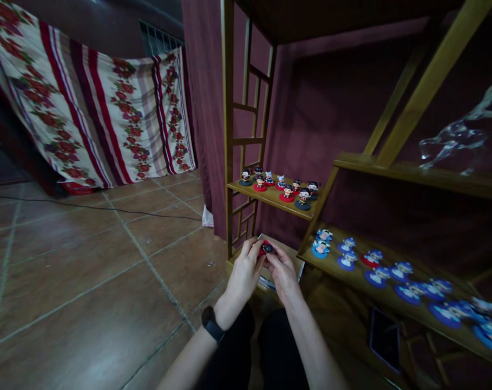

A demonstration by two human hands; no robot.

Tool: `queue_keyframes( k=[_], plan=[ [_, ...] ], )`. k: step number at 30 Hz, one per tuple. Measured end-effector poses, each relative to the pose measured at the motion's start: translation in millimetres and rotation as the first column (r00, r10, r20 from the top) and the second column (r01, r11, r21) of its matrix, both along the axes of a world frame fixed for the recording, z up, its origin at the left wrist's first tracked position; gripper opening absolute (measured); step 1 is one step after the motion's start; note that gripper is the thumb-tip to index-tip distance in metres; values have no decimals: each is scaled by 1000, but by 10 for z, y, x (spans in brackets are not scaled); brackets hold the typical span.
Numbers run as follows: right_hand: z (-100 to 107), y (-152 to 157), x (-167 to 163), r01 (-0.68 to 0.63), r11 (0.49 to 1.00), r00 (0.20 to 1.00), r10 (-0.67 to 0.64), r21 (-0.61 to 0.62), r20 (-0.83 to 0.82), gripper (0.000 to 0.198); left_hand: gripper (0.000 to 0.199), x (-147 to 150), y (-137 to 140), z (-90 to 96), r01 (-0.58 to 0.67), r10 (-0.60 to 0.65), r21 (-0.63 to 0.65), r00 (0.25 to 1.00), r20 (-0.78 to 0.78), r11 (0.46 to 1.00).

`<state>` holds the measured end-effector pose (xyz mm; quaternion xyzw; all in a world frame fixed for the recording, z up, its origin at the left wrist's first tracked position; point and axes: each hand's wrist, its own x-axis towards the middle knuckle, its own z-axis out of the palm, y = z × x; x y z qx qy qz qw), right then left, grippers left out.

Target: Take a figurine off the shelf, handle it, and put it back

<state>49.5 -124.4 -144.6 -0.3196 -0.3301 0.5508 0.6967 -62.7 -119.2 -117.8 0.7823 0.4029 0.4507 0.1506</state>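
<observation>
Between my two hands is a small figurine (267, 248) with a dark head and a red part, perhaps its base. My left hand (247, 264) has its fingers closed on the red part, and my right hand (283, 271) pinches it from the other side. The fingers hide much of it. Below and behind them sits a pale open box (295, 259) on the low shelf, its contents mostly covered by my hands. Above, several figurines (287, 193) on red and dark round bases stand on the wooden shelf (270, 202).
On the lower right shelf (330, 266) stand several blue figurines (347, 260) and one on a red base (371, 258). A clear deer ornament (452, 138) stands higher up. A phone-like dark object (385, 338) lies below. A cable (148, 212) crosses the tiled floor (107, 281).
</observation>
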Motion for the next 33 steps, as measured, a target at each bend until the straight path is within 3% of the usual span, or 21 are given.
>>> queue_keyframes(
  k=[4, 7, 12, 19, 22, 29, 33],
  plan=[
    [-96, -32, 10, 4, 1000, 1000, -4, -3, -16, 36, 41, 1, -85, -44, -18, 22, 19, 983, -184, 1000],
    [-157, -66, 33, -4, 1000, 1000, 4, -15, -3, 37, 48, -2, -153, -52, 4, 5, 37, 974, -225, 999],
    [-156, -149, 70, 31, 999, 996, -32, 23, 89, 42, 46, -2, -183, -66, 29, -23, -89, 997, 69, 996],
    [-64, -338, 140, 95, 987, 931, -133, 127, 340, 36, 26, -35, -262, -81, 175, -79, -232, 925, 372, 957],
    [-26, -423, 162, 99, 986, 916, -144, 136, 375, 34, 23, -56, -343, -41, 214, -111, -236, 915, 387, 948],
    [-83, -401, 119, 166, 981, 900, -193, 103, 390, 30, 18, -164, -335, 7, 176, -134, -168, 963, 236, 970],
    [-133, -341, 102, 167, 979, 884, -202, 118, 421, 28, 18, -195, -244, -28, 269, -171, -262, 924, 341, 927]
  ],
)
